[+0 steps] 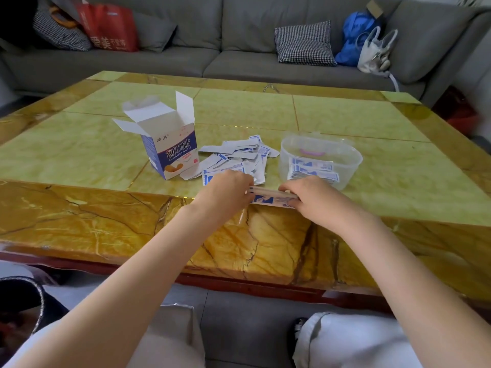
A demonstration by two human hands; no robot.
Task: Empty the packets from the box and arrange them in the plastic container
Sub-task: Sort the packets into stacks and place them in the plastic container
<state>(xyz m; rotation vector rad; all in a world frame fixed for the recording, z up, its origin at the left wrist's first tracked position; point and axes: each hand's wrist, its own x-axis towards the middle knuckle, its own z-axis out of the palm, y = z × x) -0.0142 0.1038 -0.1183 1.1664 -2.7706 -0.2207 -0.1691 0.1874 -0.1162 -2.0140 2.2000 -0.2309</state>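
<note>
A white and blue box (170, 147) stands upright on the table with its top flaps open. Right of it lies a loose pile of white and blue packets (239, 158). A clear plastic container (353, 160) sits further right with several packets stacked flat inside. In front of the pile, my left hand (225, 189) and my right hand (313, 195) pinch the two ends of a small stack of packets (271, 199), held on edge against the tabletop.
The marble-patterned table (79, 216) has its near edge just below my hands. A grey sofa (239, 57) behind it carries checked cushions, a red bag (111, 25), a blue bag (353, 35) and a white bag. My knees are below the table edge.
</note>
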